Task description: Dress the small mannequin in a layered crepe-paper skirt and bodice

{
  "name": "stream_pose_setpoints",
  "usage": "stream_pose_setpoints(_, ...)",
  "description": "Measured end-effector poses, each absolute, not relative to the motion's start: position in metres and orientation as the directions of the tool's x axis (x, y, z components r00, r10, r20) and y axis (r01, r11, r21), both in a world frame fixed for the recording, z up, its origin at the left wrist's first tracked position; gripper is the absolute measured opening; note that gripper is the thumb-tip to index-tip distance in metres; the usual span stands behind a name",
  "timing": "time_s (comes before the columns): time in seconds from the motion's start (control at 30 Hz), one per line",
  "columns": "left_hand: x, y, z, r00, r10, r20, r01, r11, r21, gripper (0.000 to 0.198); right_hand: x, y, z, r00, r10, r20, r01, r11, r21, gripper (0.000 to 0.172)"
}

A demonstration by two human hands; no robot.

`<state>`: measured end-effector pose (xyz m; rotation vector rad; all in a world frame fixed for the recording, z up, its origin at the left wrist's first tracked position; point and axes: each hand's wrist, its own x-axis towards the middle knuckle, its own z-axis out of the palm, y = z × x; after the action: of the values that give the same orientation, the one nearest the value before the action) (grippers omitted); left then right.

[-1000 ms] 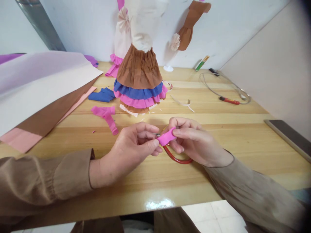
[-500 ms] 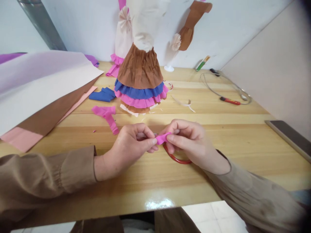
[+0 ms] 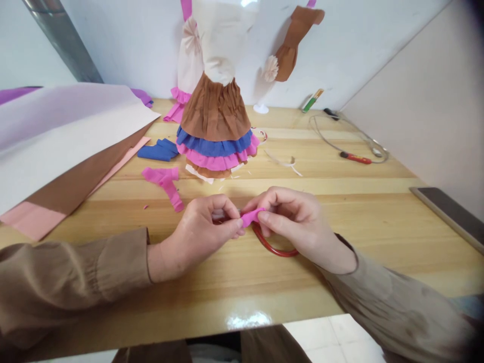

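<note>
Between my two hands, a small strip of pink crepe paper [image 3: 249, 217] is stretched over the table. My left hand [image 3: 206, 227] pinches its left end with thumb and forefinger. The right end is pinched by my right hand [image 3: 293, 219]. Under the right hand, a red curved handle [image 3: 278, 249], perhaps of scissors, lies on the wood, mostly hidden. Farther back stands a doll-like form in a tiered skirt [image 3: 217, 118] of brown, blue and pink crepe. A folded pink strip [image 3: 166, 184] and a blue strip [image 3: 158, 149] lie left of it.
Large paper sheets [image 3: 75, 136] cover the table's left side. A phone-like dark slab [image 3: 449, 212] lies at the right edge. A cord with a red handle [image 3: 355, 158], a green tube [image 3: 312, 101] and paper scraps [image 3: 283, 162] lie farther back. Small dresses [image 3: 295, 43] hang against the wall.
Both hands keep their pinch on the pink strip, which has tilted and twisted slightly between the fingers. The whole view has shifted a little.
</note>
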<state>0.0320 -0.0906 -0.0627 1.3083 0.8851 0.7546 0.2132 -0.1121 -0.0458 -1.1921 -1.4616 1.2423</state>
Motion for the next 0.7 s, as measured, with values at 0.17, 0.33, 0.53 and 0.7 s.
stream_pose_setpoints(0.17,0.0327,-0.0908,-0.0629,0.47,0.875,-0.116,0.024,0.119,0.993,0.021,0.2145,-0.1101,-0.0478,-0.157,0.986,0.057,0.167,0.083,-0.982,0.024)
stream_pose_setpoints(0.33,0.0336,-0.0907,-0.0608,0.481,0.868,-0.126,-0.005,0.146,0.989,0.019,0.2153,-0.1102,-0.0492,-0.149,0.989,0.011,0.163,0.035,-0.986,0.028)
stream_pose_setpoints(0.53,0.0337,-0.0914,-0.0597,0.486,0.86,-0.154,-0.01,0.181,0.983,0.018,0.2153,-0.1096,-0.0501,-0.148,0.989,-0.005,0.145,0.016,-0.989,0.031)
stream_pose_setpoints(0.7,0.0334,-0.0914,-0.0609,0.46,0.874,-0.156,0.012,0.169,0.985,0.021,0.2143,-0.1093,-0.0498,-0.152,0.987,0.053,0.137,0.075,-0.988,0.029)
